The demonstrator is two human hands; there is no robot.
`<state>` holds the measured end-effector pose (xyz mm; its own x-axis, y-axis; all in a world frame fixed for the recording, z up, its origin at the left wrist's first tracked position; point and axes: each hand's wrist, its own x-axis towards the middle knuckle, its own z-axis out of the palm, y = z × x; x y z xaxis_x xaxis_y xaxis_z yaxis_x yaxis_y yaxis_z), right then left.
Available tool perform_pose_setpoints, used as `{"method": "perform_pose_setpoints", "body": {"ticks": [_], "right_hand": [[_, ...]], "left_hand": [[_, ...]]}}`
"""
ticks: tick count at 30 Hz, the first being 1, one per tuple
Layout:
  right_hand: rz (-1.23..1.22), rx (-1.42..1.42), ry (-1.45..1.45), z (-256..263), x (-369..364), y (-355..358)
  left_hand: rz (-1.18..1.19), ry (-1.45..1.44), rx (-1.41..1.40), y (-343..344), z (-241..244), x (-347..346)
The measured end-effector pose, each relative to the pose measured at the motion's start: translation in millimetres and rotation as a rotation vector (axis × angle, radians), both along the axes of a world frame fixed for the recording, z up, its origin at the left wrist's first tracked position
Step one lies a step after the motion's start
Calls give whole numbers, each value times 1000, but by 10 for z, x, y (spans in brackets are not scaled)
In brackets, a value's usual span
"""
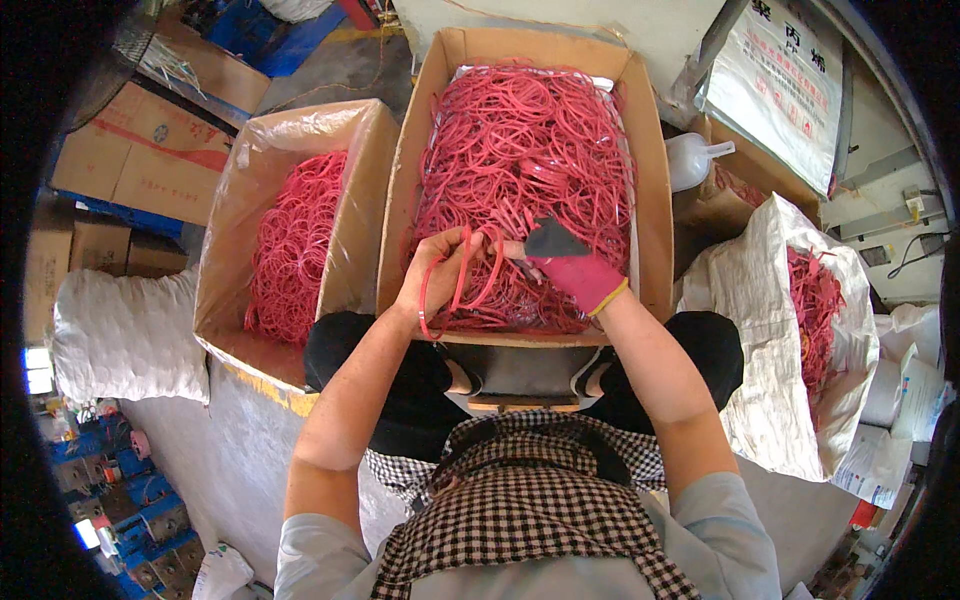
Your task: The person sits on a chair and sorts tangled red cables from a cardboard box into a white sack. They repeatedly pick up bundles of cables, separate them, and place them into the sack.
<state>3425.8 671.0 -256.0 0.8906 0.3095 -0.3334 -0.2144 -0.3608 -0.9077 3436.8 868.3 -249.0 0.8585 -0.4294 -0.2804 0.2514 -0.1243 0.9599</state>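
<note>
Before me stands a large cardboard box (658, 187) filled with thin red plastic rings (525, 127). Over its near part, my bare left hand (439, 266) is closed on several red rings (461, 300), some of which hang around and below the fingers. My right hand (574, 262) wears a pink and dark glove with a yellow cuff; its bare fingertips meet the rings beside the left hand. Whether a small tool is in it I cannot tell. Red pieces lie just beyond the fingers.
A smaller cardboard box (360, 217) lined with clear film, holding more red rings, stands at left. At right, an open white woven sack (757, 375) contains red scraps. A translucent plastic scoop (688, 161) lies beside the large box. A white sack (131, 334) is far left.
</note>
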Motion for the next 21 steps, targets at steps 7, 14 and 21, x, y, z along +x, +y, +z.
{"method": "perform_pose_setpoints", "body": {"ticks": [7, 14, 21], "right_hand": [[194, -15, 120, -217, -75, -246], [83, -1021, -839, -26, -116, 81], [44, -163, -289, -79, 44, -20]], "left_hand": [[-240, 218, 86, 118, 114, 116], [-337, -1348, 1021, 10, 54, 28], [24, 352, -169, 184, 62, 276]]}}
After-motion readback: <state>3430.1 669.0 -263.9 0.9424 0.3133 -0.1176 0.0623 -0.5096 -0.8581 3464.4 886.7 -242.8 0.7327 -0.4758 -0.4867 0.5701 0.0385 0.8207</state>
